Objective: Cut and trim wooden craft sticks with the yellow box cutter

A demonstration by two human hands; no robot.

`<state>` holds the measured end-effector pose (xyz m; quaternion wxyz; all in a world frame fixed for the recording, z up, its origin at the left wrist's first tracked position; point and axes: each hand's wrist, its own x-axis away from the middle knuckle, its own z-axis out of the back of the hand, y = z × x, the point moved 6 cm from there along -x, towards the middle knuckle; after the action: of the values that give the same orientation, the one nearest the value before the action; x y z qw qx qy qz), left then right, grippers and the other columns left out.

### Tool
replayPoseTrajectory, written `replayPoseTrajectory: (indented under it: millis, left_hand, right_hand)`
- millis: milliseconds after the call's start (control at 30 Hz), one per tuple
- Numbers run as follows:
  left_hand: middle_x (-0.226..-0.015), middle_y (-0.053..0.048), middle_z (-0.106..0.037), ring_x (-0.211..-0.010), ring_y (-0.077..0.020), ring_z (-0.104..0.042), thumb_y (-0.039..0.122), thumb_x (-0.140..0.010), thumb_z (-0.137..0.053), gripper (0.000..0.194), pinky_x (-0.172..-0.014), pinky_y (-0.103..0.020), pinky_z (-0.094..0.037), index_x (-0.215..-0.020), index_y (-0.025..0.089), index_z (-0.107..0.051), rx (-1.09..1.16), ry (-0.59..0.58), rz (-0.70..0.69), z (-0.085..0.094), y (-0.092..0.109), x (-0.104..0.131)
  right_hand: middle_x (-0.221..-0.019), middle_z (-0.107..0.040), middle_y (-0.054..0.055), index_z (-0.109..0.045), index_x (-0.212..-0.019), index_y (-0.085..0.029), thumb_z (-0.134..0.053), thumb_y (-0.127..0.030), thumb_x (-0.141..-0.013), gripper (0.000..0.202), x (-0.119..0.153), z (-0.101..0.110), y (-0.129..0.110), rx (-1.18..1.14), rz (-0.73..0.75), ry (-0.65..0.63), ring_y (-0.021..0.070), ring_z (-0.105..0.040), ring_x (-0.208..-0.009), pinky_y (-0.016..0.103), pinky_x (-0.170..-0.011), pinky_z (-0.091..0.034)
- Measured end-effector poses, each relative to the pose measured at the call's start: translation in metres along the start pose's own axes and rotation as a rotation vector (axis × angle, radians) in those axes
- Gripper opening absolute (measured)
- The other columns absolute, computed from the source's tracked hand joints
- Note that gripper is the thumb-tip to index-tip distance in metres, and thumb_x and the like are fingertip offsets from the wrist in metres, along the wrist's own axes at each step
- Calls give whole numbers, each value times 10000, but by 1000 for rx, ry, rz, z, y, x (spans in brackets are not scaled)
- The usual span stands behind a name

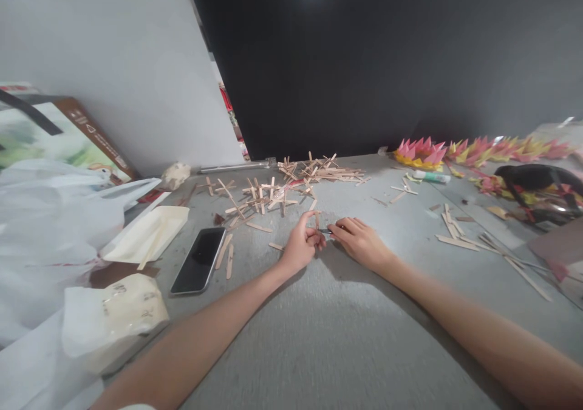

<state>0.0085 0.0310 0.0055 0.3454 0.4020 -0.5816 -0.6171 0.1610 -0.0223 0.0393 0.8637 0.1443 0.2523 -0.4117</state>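
At the middle of the grey table, my left hand (302,243) is closed on a wooden craft stick (317,220), which stands nearly upright between thumb and fingers. Facing it from the right, my right hand (359,240) is closed around a small dark metal tool (325,231). The tool's tip meets the stick or lies right beside it; its kind is too small to make out. Just beyond both hands spreads a heap of craft sticks (285,194), some joined into crossed shapes. A few loose sticks (229,261) lie left of my left hand.
A phone (199,261) lies at left, near a cream paper tray (155,234), a crumpled wrapper (132,307) and white plastic bags (50,228). Pink and yellow folded-paper pieces (421,153), a glue stick (432,177) and cut sticks (458,243) are at right. A dark panel (387,64) stands behind.
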Motion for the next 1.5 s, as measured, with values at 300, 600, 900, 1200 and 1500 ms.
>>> replayPoseTrajectory:
  millis: [300,600,900,1200,1500]
  left_hand:
    - [-662,42,-665,-568,-116,-592,188,-876,-632,624,-605,-244,-467,-1462,181,-418,62,-82,8,-2,0,-2]
    - [-688,48,-651,-583,-108,-561,216,-952,-622,883,-627,-243,-452,-1690,238,-137,92,-112,-65,-6,9,3]
    - [-705,26,-651,-588,-101,-525,220,-942,-594,770,-628,-238,-421,-1659,230,-314,62,-216,-5,-13,5,4]
    - [-658,50,-630,-564,-104,-519,268,-940,-638,758,-623,-240,-429,-1622,227,-312,112,-210,-40,-12,14,5]
    - [-721,2,-681,-609,-116,-564,198,-957,-578,770,-633,-252,-451,-1675,221,-301,61,-295,-42,-16,2,6]
  right_hand:
    - [-1092,-698,123,-688,-1285,-207,-503,-259,-1106,263,5,-4,10,-127,-5,42,235,-661,-939,393,-842,-541]
    - [-1106,-699,132,-692,-1330,-208,-495,-267,-1107,304,4,-3,15,-250,-55,85,234,-672,-954,396,-859,-570]
    - [-1126,-701,123,-701,-1352,-248,-493,-266,-1103,325,7,-5,16,-318,-52,69,230,-680,-991,394,-872,-577]
    - [-1115,-687,120,-715,-1322,-240,-498,-292,-1106,311,7,-4,20,-434,-80,110,230,-663,-991,402,-870,-580]
    - [-1135,-685,114,-711,-1323,-252,-494,-270,-1106,307,7,-5,16,-438,-35,68,226,-663,-1025,400,-908,-569]
